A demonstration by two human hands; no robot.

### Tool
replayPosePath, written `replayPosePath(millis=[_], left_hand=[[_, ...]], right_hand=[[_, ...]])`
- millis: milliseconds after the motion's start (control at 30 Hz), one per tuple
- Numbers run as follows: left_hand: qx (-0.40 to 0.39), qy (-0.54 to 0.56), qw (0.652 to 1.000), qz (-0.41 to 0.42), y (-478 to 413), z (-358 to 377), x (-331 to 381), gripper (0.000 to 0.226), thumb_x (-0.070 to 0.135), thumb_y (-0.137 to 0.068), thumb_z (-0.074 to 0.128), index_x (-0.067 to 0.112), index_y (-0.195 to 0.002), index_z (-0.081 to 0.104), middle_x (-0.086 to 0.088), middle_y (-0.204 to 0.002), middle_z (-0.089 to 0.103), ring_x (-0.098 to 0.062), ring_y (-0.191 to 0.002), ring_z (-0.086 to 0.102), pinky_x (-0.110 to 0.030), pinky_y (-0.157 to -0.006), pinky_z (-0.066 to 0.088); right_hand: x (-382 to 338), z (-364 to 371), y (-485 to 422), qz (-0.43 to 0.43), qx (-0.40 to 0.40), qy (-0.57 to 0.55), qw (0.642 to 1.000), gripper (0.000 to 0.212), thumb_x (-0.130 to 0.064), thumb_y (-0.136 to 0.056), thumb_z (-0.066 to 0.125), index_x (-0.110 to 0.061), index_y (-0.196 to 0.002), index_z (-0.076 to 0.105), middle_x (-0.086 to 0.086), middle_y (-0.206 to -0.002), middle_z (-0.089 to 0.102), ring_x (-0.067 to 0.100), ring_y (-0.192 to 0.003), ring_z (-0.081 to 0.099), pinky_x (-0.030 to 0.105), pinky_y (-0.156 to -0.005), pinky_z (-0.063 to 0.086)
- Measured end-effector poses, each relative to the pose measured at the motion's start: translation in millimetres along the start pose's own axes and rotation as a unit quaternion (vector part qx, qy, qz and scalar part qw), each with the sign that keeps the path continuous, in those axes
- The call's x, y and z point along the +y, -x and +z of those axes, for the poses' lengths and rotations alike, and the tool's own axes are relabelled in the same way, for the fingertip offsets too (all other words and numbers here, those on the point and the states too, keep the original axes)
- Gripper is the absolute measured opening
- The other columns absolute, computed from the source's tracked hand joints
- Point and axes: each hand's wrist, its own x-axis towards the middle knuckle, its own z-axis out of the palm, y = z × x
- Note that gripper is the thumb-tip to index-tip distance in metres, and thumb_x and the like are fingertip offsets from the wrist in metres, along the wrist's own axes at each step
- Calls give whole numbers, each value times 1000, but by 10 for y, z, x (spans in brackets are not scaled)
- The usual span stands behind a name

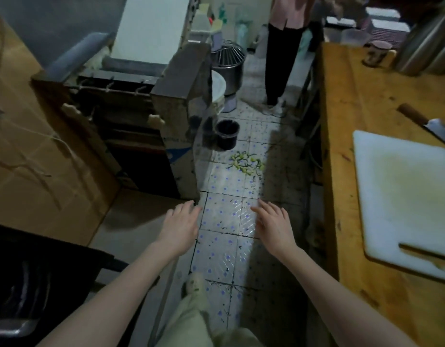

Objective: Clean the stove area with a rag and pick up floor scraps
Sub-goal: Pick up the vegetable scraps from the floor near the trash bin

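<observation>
Both hands empty, fingers straight & apart: left hand (181,221) and right hand (274,224) reach fwd over the floor (226,246), prob. readying to gather. Scraps (246,162), green-yellow veg bits, lie at 12 o'clock ahead, black bucket (227,134) at their 11. No rag in view.

Glossy tiled floor (229,221), worn wooden table (346,146), matt white plastic cutting board (404,196).
</observation>
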Motion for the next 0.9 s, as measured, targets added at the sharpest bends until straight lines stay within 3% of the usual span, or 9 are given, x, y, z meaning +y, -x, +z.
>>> replayPosePath(millis=[567,900], left_hand=[[-1,42,995,88,-2414,-225,-667,45,21,-94,41,19,-138,32,-4,-140,38,-24,-123,40,-37,-97,35],[-18,32,985,170,-3714,-398,-354,45,18,-92,45,18,-136,38,-5,-136,43,-25,-121,44,-37,-96,36]], right_hand=[[546,-85,-1836,142,-29,6,989,47,-16,-91,54,-32,-134,46,-1,-151,35,23,-141,28,46,-116,22],[954,-212,-2527,216,-7,-2,976,46,-16,-92,53,-33,-134,47,-2,-150,36,22,-141,28,47,-117,20]])
